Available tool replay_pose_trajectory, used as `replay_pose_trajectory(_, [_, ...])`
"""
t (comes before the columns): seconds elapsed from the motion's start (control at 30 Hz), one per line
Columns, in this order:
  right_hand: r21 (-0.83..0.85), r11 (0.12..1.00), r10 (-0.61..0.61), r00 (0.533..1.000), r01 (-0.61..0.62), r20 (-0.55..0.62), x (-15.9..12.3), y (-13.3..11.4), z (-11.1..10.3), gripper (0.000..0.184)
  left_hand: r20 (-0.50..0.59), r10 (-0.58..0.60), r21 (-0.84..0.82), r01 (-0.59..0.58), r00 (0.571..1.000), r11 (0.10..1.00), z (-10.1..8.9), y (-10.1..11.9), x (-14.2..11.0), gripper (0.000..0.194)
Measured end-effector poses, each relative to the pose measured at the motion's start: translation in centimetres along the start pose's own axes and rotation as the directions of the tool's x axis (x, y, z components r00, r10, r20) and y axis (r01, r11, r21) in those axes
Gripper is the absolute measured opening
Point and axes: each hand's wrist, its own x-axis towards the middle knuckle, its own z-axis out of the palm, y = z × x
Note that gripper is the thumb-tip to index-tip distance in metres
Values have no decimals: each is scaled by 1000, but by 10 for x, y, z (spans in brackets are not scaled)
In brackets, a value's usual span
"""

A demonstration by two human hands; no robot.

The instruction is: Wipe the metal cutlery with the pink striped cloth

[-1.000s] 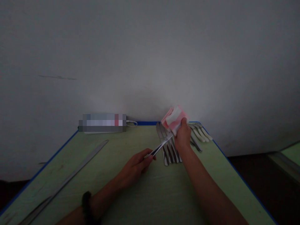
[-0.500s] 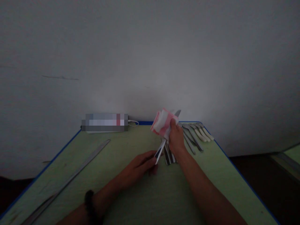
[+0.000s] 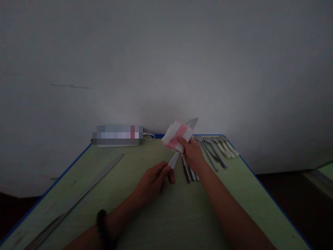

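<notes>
On the far left of the desk (image 3: 140,158) stands a pale box (image 3: 118,136) whose front is masked into coarse blocks with one reddish patch, so I cannot read any brand or lettering on it. A white cord (image 3: 149,134) loops from its right end.

My left fingers (image 3: 166,171) are closed narrowly on the handle end of a knife (image 3: 173,160), held slanting up above the middle of the desk. My right fingers (image 3: 183,141) pinch a pink-and-white cloth (image 3: 173,133) against it; the cloth covers the knife's middle, and the blade's tip pokes out beyond, toward the wall (image 3: 166,62). I cannot tell whether the cloth goes all the way round.

Below lie several metal handles (image 3: 186,173) side by side, their far ends hidden by my right hand and the cloth. To the right rest metal spoons (image 3: 208,140), then pale-handled cutlery (image 3: 223,149) near the blue edge. On the left a long blade (image 3: 96,180) slants across the desk, its near end leaving the view. A dark bracelet (image 3: 102,225) circles my left wrist.
</notes>
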Motion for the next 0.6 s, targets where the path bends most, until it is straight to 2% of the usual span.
replay_pose_trajectory(0.07, [-86, 996, 5, 1000, -3, 21, -7, 3, 4, 34, -36, 9, 3, -9, 999, 1000, 0, 0, 0, 31])
replay_pose_trajectory(0.17, [-216, 976, 20, 1000, -18, 7, -20, 7, 13, 46, -82, 16, 1, -16, 996, 1000, -1, -1, 1, 31])
replay_pose_trajectory(0.3, [-360, 932, 49, 998, -35, 29, -32, 8, 24, 45, -150, 15, -18, -17, 989, 1000, -2, -3, 3, 29])
replay_pose_trajectory(0.6, [-258, 962, 65, 993, -88, -98, -46, 9, 41, 36, -178, 81, -50, -91, 981, 995, -4, -3, 1, 30])
